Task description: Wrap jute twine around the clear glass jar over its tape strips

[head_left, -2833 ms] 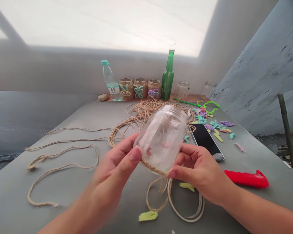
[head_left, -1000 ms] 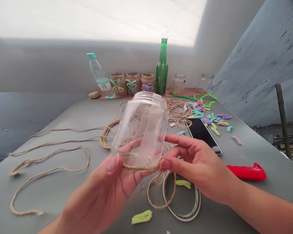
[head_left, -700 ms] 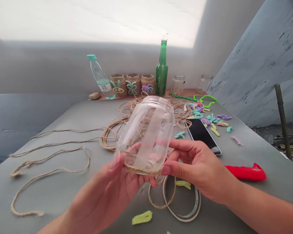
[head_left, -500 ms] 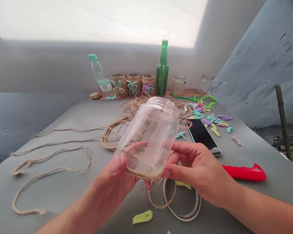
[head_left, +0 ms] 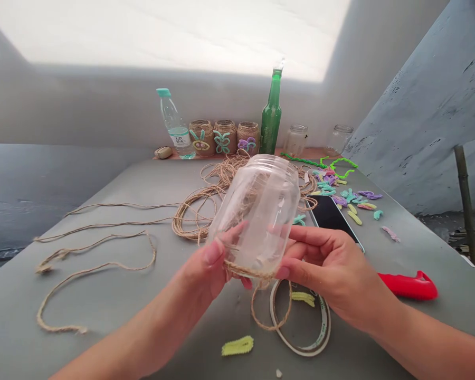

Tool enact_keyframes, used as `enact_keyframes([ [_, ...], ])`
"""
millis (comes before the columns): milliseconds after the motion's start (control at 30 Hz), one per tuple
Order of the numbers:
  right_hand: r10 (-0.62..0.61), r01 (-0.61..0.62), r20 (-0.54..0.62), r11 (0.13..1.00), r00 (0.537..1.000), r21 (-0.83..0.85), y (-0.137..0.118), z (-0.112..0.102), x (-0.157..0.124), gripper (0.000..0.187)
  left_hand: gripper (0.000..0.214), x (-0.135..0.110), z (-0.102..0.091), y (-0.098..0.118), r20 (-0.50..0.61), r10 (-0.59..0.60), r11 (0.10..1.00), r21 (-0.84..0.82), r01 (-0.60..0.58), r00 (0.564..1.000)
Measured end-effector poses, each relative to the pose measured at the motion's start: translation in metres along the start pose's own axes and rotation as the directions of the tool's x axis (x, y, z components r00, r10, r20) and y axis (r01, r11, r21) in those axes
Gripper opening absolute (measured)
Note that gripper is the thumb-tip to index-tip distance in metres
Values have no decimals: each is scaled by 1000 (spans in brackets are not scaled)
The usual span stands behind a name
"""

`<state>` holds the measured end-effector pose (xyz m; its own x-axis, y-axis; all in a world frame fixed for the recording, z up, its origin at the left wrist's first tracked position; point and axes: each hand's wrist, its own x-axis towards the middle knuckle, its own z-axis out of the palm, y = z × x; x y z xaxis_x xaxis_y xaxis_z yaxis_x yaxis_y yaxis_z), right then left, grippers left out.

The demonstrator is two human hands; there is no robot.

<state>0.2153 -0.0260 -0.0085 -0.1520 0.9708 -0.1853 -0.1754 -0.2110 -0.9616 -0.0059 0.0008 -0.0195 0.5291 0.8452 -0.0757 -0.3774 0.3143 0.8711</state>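
Clear glass jar held in the air above the middle of the grey surface, tilted, open mouth toward the far side, empty of contents. Left grip clenched around the jar's lower left side, thumb near the base. Right grip closed on the lower right side, fingers curled against the glass. Band of jute twine wrapped around the jar near its base, one loose strand dropping in a loop toward the surface.

Just behind the jar, a tangled coil of twine; farther left, long loose lengths of twine. Right of the jar, a black-screened smartphone lying flat, and beyond it scattered pastel pipe cleaner pieces. Near the right grip, a red plastic tool. Below the jar, a ring of white tape and a yellow-green pipe cleaner piece.

Along the far ledge, a plastic water bottle, three twine-wrapped jars, a green glass bottle and two bare glass jars.
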Motion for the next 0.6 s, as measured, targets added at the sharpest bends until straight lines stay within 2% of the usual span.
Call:
enact_keyframes([
  [133, -23, 20, -64, 999, 998, -41, 0, -1, 1, 51, 39, 3, 3, 4, -115, 120, 991, 74, -112, 986],
  [200, -33, 27, -100, 998, 994, -65, 0, -1, 2, 51, 37, 2, 3, 3, -132, 140, 986, 112, -125, 981],
  [333, -45, 25, -132, 989, 990, -148, 0, -1, 2, 56, 55, -3, 11, 0, -110, 94, 981, 178, -73, 989],
  [433, -57, 37, -94, 979, 994, -202, 0, 1, -1, 61, 57, -3, 17, 1, -160, 81, 979, 198, -48, 984],
  [533, -84, 70, -53, 971, 995, -230, -3, 1, -3, 58, 65, -2, 11, 2, -241, 34, 986, 166, 7, 970],
  [600, -101, 87, -47, 968, 994, -236, -5, 1, -4, 52, 71, -1, 4, 3, -257, 15, 990, 141, 23, 966],
])
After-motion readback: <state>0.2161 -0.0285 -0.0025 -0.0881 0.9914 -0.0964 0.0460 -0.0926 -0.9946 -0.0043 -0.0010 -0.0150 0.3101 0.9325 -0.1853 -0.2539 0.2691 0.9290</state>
